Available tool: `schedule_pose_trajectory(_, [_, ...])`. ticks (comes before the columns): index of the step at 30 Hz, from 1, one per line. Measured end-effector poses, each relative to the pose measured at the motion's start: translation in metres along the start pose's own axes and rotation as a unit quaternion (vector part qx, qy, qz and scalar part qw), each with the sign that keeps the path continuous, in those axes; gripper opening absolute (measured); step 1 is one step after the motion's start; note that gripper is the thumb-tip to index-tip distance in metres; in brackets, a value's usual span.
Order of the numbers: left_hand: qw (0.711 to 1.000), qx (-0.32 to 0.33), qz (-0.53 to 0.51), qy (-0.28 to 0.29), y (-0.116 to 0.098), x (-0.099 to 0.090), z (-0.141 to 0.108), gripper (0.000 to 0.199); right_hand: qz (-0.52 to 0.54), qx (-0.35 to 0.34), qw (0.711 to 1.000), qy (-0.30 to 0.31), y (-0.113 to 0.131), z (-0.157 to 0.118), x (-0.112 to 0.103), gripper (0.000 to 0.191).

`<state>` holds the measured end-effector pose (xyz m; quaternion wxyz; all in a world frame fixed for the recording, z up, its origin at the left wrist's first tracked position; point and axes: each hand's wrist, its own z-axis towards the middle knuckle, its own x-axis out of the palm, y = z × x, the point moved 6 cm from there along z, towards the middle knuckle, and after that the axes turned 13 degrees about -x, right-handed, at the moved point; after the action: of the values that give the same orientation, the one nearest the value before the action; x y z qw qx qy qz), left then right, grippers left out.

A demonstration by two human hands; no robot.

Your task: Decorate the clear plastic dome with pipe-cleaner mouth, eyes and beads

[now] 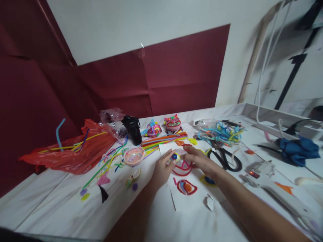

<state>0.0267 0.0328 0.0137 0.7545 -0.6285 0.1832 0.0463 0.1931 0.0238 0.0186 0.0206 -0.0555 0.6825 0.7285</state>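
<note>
Both hands are around a clear round plastic ball point(182, 171) trimmed with red and pink fuzzy strips. On its left, my left hand point(163, 168) has its fingers bent against the ball, close to a blue and yellow eye-like piece point(174, 156). My right hand point(199, 159) grips the ball from the right and top, its fingers partly covering it. White paper point(181, 202) lies below the hands. On that paper is a red-edged eye shape point(187, 187) with an orange centre, and a blue and yellow piece point(209, 180) lies under my right wrist.
Black-handled scissors point(224, 159) and a glue gun point(275, 188) lie to the right. Behind are fuzzy strips point(161, 141), two decorated balls point(173, 123) and a black bottle point(133, 129). At left are a pink-lined clear bowl point(134, 156) and a red plastic bag point(75, 154).
</note>
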Motion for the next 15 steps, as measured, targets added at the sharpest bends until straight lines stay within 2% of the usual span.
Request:
schedule_pose_trajectory(7, [1.0,-0.006,-0.023,-0.003,0.004,-0.007,0.005,0.044,0.02,-0.024,0.999,0.019,0.0,0.002,-0.001,0.083])
schedule_pose_trajectory(15, [0.999,-0.014,-0.041,-0.006,-0.004,-0.013,0.005,0.047,0.025,-0.084,0.995,0.041,0.013,-0.002,-0.003,0.089])
